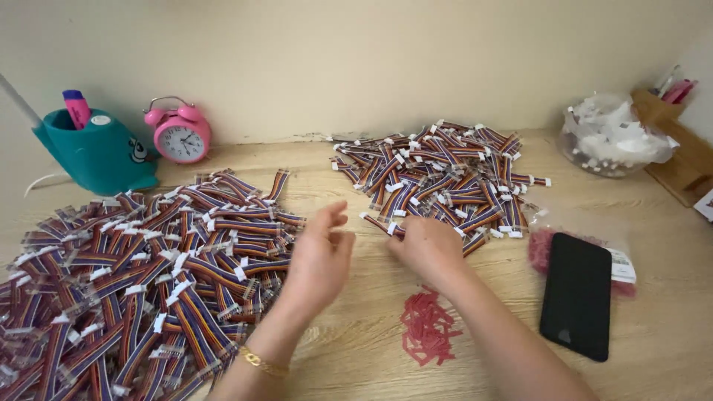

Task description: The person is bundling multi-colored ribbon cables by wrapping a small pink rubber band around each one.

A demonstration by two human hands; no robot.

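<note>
— Wooden desk [349,349], pale wall behind it. What lies nearest?

— A small heap of red bands [427,327], loose on the wood between the two forearms, touching neither. Just right of it lies a black phone [578,295], face down, partly over a clear bag [620,261] with more red bits inside.

— And the hands?

— The left hand [321,256] is raised a little above the desk, fingers loosely spread and open, holding nothing that I can see. A gold bracelet [261,362] sits on that wrist. The right hand [427,245] is curled, knuckles up, closed on a striped cable [379,222] whose white plug end sticks out to the left of the fingers.

— Where is that cable relative to the rest?

— At the near edge of the right pile [438,174], a spread of the same short ribbon cables with white plugs, just beyond the right hand. It looks lifted slightly off the wood, though I cannot tell for certain.

— What is on the left?

— A bigger left pile [126,275] of the same cables, running from the near edge up to the middle of the desk, just beside the left hand.

— Further back?

— A teal holder [96,156] with a pink marker in it stands at the far left, a pink alarm clock [180,134] right beside it against the wall. At the far right, a clear bowl [613,137] full of white plastic pieces, with a wooden stand [679,148] behind it.
</note>
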